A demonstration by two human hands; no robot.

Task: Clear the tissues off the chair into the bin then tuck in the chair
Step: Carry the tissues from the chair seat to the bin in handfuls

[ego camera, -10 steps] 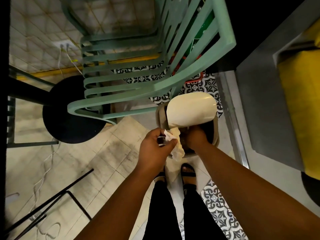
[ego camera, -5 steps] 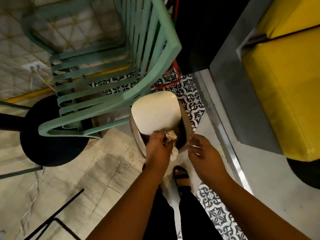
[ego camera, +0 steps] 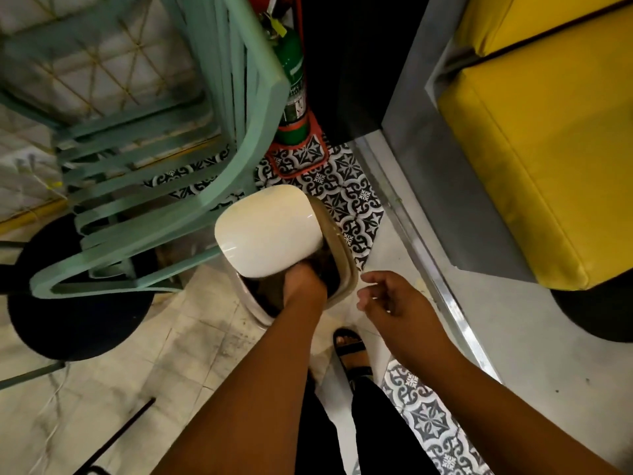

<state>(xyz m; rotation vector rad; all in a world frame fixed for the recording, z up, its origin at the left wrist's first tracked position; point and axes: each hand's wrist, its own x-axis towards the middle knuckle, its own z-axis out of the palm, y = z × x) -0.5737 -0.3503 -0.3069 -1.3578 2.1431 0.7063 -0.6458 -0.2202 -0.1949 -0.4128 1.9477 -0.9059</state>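
Bin (ego camera: 339,234), lid (ego camera: 270,231) raised: left hand (ego camera: 303,286) plunged inside, fingers hidden, grip and tissues indeterminable. Right hand (ego camera: 394,303) beside bin rim, fingers loose, empty. Green chair (ego camera: 171,214) just left of bin.

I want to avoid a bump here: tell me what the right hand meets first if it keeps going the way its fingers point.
The right hand is open, fingers pointing left toward the bin. Going straight on, it would likely meet the bin's near rim first, beside the left hand reaching inside. Depth is unclear; it might pass just above.
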